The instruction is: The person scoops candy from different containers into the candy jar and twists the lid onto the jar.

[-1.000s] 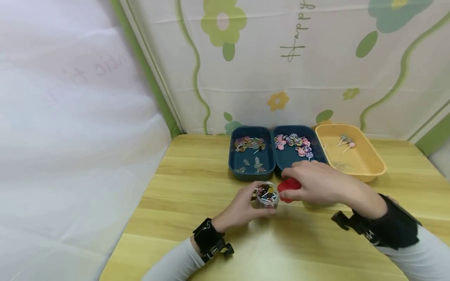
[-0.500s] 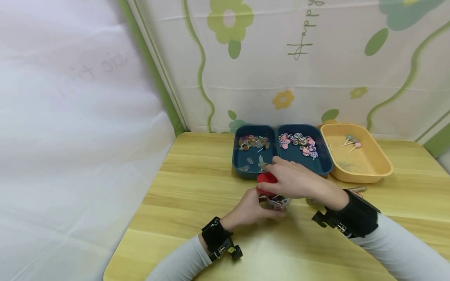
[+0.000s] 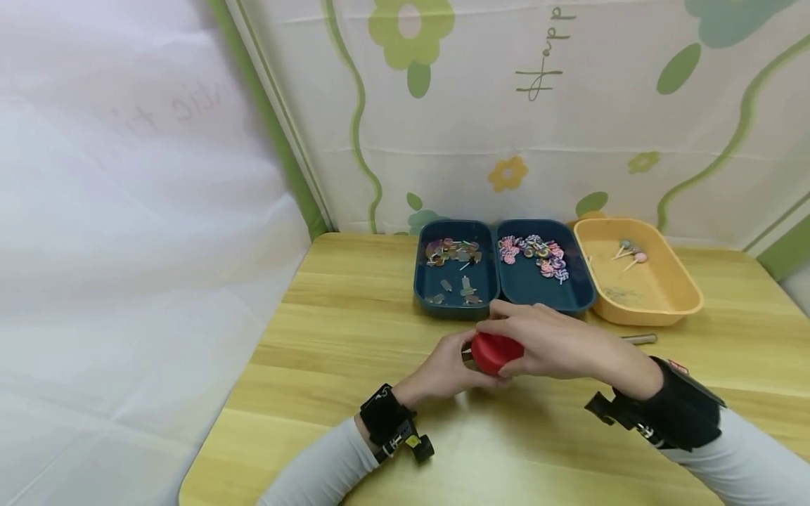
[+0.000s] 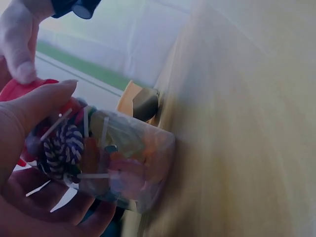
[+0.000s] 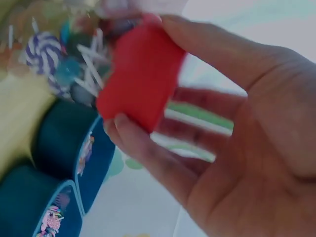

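Note:
A clear jar [image 4: 131, 158] stands on the wooden table, packed with small lollipops, one of them with a blue-and-white swirl [image 4: 64, 145]. My left hand [image 3: 446, 369] grips it around the side, thumb near the top. Over its mouth sits a red lid [image 3: 495, 353], which my right hand [image 3: 557, 342] holds by the edge between thumb and fingers. In the right wrist view the lid's wavy red side [image 5: 143, 74] lies right at the jar's top. From the head view, the lid and hands hide most of the jar.
Behind the hands stand two navy trays, the left one [image 3: 452, 310] with small translucent pieces, the other [image 3: 528, 288] with swirl lollipops. A yellow tray [image 3: 661, 295] with a few lollipops stands right of them. A rod-like end [image 3: 640, 339] shows beyond the right wrist.
My right hand has brought the red lid leftward from beside the jar and over its mouth, covering the lollipops inside. My left hand has kept its grip on the jar.

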